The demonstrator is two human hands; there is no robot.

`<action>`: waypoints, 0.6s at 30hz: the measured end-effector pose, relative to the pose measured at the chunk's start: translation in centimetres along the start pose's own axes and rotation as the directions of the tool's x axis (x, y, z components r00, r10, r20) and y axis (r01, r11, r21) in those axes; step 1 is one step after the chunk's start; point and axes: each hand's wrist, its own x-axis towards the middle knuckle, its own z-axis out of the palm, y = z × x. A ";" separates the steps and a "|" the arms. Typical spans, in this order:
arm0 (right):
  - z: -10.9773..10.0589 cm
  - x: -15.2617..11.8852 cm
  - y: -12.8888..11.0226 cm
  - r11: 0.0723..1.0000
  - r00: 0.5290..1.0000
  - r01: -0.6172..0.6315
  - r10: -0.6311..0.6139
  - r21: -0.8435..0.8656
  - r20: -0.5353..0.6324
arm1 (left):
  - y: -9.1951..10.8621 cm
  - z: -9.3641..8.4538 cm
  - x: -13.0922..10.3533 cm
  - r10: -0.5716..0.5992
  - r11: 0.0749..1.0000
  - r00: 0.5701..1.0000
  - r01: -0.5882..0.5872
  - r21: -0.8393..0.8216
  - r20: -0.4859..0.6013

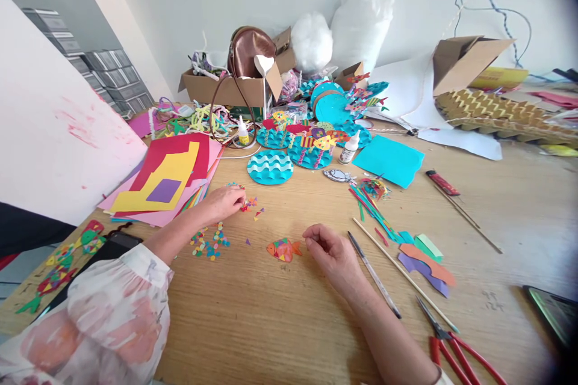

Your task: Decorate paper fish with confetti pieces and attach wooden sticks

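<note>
An orange paper fish [283, 249] lies flat on the table, with coloured triangles on its body. Just right of its tail is my right hand [329, 248], fingers curled and tips close together; whether anything sits between them is too small to see. My left hand [229, 200] reaches over a little heap of paper triangles [251, 203], fingertips pressed together, their hold hidden. Below that hand lie scattered paper dots [211, 244] in several colours. A pen [374, 274] and a thin wooden stick [401, 271] lie beside my right forearm.
Red-handled scissors [445, 337] lie at the front right. Wavy paper strips [427, 261] and a turquoise sheet [389, 160] are on the right. Coloured paper [165, 177] is stacked at left. Glue bottles [350, 147] and turquoise wave-covered discs [270, 167] stand farther back, before a cardboard box [226, 90].
</note>
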 end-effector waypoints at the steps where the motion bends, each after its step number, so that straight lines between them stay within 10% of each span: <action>1: 0.0 0.0 0.0 1.000 1.000 0.000 0.000 -0.002 0.006 | 0.1 -0.2 0.0 -0.021 0.999 1.000 0.021 -0.042 -0.006; 18: 0.1 0.1 -0.2 0.999 0.997 -0.039 0.040 -0.029 0.064 | 1.1 -0.6 -1.1 -0.288 0.664 0.956 0.241 -0.708 0.056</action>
